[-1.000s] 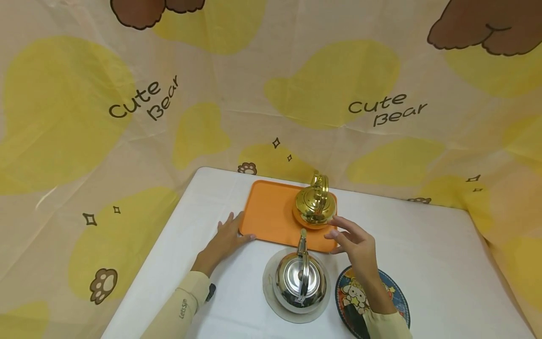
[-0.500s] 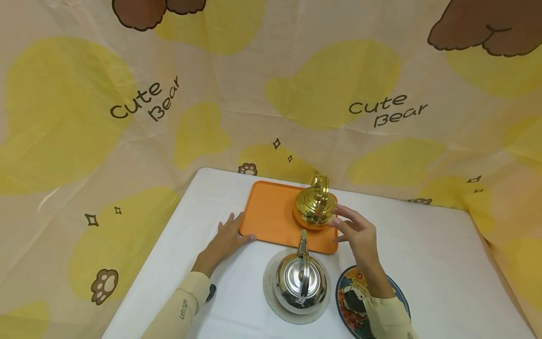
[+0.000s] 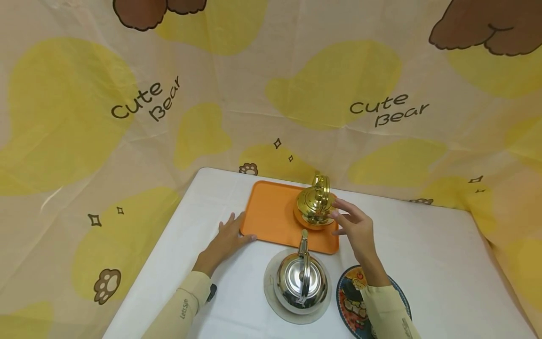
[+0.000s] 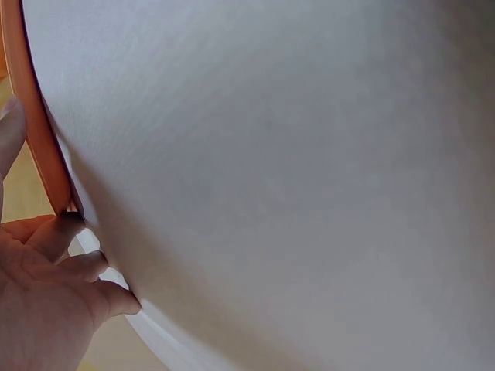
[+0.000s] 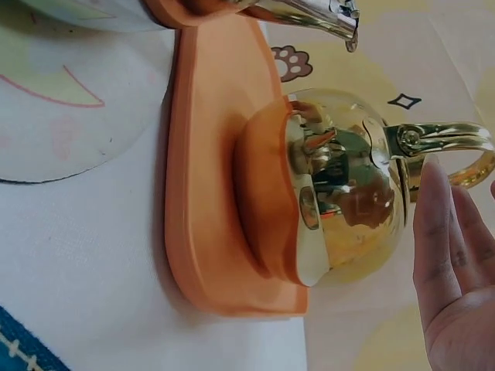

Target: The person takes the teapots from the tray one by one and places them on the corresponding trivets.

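Observation:
My left hand [image 3: 226,240] rests at the front left corner of the orange tray [image 3: 268,212], fingers spread along its side and thumb by the front edge. In the left wrist view, the fingers touch the tray's edge [image 4: 39,131]. On the tray's right part stands a gold teapot [image 3: 311,212], upright, spout to the back. Beside it is my right hand [image 3: 357,228], fingers extended towards its right side. The right wrist view has those fingertips close below the gold handle [image 5: 456,139]; contact cannot be told. Nothing is held there.
In front of the tray, a silver teapot [image 3: 292,292] stands on a round pale mat [image 3: 270,287], its spout reaching the tray's front edge. A round cartoon-printed mat [image 3: 347,306] lies under the right forearm. A patterned cloth [image 3: 309,94] hangs behind the white table [image 3: 436,245].
My right hand has moved away from me, from the tray's front right corner to beside the gold teapot. The left hand, tray and both teapots have stayed in place.

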Demonstrator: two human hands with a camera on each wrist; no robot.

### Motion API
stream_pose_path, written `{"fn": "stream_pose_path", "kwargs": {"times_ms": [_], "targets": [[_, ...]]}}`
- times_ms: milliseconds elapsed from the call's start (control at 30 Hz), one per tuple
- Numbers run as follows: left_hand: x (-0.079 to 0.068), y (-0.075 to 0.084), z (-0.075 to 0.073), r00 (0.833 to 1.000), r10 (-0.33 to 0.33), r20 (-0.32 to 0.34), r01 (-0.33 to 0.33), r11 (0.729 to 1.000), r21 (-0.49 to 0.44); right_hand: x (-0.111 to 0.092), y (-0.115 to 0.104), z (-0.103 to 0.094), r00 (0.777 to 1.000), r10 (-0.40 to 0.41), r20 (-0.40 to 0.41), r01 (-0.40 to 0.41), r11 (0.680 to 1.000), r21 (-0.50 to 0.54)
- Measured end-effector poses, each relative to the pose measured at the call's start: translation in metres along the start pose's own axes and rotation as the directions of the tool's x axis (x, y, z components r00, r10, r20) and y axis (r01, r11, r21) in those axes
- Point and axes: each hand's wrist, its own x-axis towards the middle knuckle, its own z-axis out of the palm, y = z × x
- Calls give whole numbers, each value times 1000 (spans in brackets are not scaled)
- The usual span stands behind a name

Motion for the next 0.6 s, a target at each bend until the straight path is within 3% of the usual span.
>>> {"fn": "stream_pose_path", "kwargs": {"times_ms": [600], "targets": [[0, 1, -1, 1000, -12, 3, 12, 1000, 1, 14, 0, 11, 999, 21, 34, -22, 999, 28]]}}
